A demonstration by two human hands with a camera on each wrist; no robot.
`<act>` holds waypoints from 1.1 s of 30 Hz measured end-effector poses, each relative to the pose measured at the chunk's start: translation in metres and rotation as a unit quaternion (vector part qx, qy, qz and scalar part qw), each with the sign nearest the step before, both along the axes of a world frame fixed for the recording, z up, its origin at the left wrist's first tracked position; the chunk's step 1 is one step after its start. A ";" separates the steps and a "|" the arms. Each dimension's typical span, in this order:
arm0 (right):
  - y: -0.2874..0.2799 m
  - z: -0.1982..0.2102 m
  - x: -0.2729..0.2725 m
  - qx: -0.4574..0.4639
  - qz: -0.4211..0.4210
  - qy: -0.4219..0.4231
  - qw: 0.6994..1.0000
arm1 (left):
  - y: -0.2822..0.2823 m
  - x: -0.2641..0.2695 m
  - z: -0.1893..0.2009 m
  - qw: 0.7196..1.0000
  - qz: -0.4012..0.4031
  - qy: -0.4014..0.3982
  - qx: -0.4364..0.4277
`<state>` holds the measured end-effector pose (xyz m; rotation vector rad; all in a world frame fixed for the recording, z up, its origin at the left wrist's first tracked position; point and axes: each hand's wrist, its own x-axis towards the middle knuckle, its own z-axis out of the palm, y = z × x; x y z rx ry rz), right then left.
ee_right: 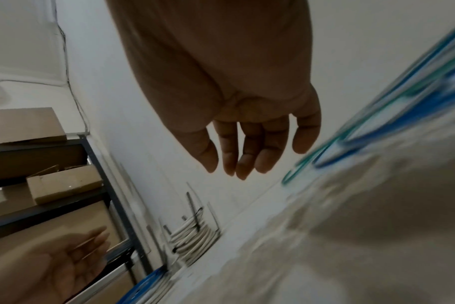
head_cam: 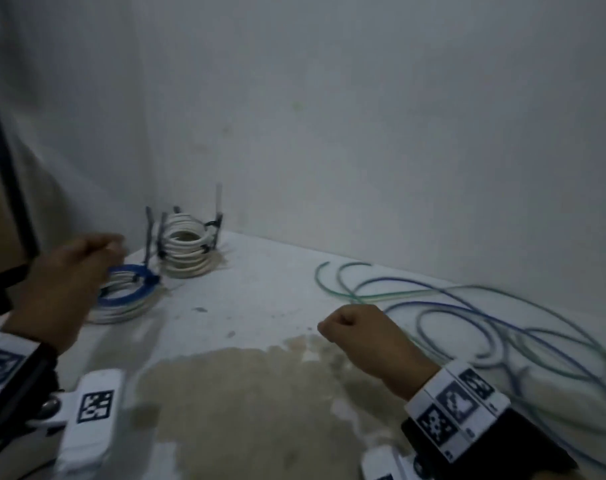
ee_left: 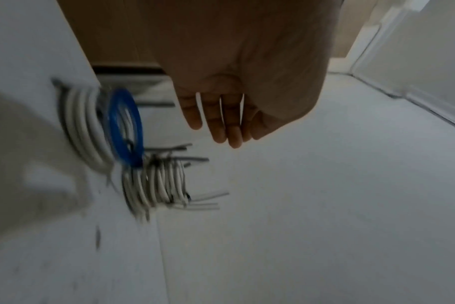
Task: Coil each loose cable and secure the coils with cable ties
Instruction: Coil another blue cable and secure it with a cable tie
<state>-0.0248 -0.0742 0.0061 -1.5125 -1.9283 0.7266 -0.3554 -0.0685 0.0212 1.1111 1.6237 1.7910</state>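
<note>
A blue coil (head_cam: 126, 289) lies on top of flat white coils (head_cam: 121, 311) at the table's left. Behind them stands a taller stack of white coils (head_cam: 185, 252) bound with black cable ties whose tails stick up. My left hand (head_cam: 87, 265) hovers just left of and above the blue coil (ee_left: 125, 127); its fingers (ee_left: 221, 127) hang relaxed and hold nothing. Loose blue and green cables (head_cam: 468, 320) sprawl over the right side. My right hand (head_cam: 346, 330) is beside their near loops, its fingers (ee_right: 247, 160) loosely curled and empty.
The white table (head_cam: 260, 292) has a large tan stain (head_cam: 246, 403) at the front and meets a white wall (head_cam: 364, 133) at the back. A dark metal shelf (ee_right: 99, 164) with cardboard boxes (ee_right: 62, 183) stands to the left.
</note>
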 end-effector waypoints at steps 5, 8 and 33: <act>-0.029 0.006 0.111 -0.020 -0.058 -0.079 0.995 | -0.017 0.161 0.004 0.976 -0.194 -0.095 0.006; -0.044 0.013 0.167 -0.020 -0.110 -0.139 0.984 | -0.021 0.249 -0.012 0.947 -0.261 -0.182 -0.036; -0.060 0.007 0.277 -0.166 -0.216 -0.404 0.873 | -0.024 0.366 -0.069 0.836 -0.424 -0.310 -0.157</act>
